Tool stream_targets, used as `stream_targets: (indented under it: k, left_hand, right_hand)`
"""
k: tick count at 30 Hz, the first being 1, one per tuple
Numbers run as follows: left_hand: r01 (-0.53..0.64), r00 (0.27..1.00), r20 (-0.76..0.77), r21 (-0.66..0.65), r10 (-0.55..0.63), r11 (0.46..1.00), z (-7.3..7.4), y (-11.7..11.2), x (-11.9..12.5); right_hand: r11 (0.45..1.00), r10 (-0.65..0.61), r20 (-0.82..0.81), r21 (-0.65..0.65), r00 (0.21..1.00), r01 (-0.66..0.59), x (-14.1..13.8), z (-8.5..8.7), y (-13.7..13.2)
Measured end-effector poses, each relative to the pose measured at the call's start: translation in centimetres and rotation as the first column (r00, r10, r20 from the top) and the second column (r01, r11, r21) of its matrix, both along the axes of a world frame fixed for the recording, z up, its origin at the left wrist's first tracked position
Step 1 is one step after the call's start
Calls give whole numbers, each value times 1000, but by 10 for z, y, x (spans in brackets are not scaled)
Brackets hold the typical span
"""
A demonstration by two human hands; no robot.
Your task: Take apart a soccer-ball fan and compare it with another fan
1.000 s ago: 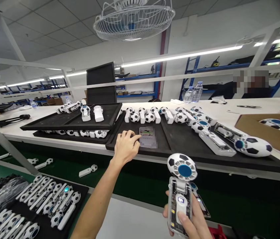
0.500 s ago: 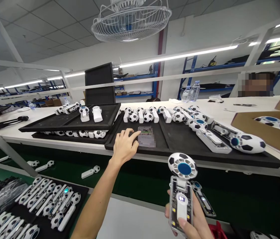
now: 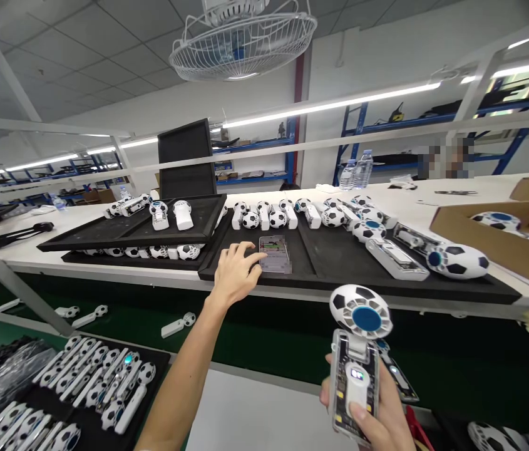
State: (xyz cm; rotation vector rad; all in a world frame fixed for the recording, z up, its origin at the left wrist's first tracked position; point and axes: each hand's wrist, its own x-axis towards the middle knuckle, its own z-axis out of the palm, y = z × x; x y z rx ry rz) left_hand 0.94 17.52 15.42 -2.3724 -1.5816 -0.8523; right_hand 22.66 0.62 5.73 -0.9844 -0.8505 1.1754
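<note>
Tray: the black tray [image 3: 339, 263] lay on the white bench, bearing a phone and rows of fans.
Handheld fan: the football-patterned fan [image 3: 357, 357] stood upright low in view; it looked light, rigid, smooth plastic, best gripped round its handle.
Right hand: the right hand [image 3: 377, 416] clasped that handle.
Left hand: the left hand [image 3: 235, 274], fingers spread, touched the phone [image 3: 274, 254].

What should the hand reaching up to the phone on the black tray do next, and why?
Probably draw the left hand back toward the soccer-ball fan. Its fingertips rest at the phone on the black tray, while the right hand alone holds the fan, thumb on its button.
</note>
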Motion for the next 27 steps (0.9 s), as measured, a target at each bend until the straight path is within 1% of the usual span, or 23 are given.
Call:
stream_targets:
  k: [5,10,15,18,20,23,25,27]
  left_hand:
    - [12,1000,16,-6,-12,1000,1,-2,-1]
    - [23,998,-64,-64,-28,998,4,0,0]
    - [4,993,-114,-113,-17,994,6,2,1]
    - [10,990,-137,-148,-31,989,7,3,2]
    - [10,994,-103,-128,-24,992,7,1,2]
    - [21,999,37,-44,-19,999,8,-4,1]
    - [54,993,106,-22,-51,998,8,-6,-2]
    - [91,989,120,-28,-87,995,8,-8,-4]
  right_hand:
    - [996,-88,35,31,996,86,-2,1,-3]
    - [987,-150,43,71,988,147,-1,-2,-6]
    - [985,-146,39,103,988,142,0,-2,-7]
    - [982,-155,40,117,987,149,1,-2,-8]
    - [977,-177,42,128,983,170,1,-2,-8]
    - [969,-218,29,125,976,213,3,-2,-8]
    - [976,-189,11,112,982,187,8,-1,-5]
    - [982,-171,7,86,985,170,16,3,0]
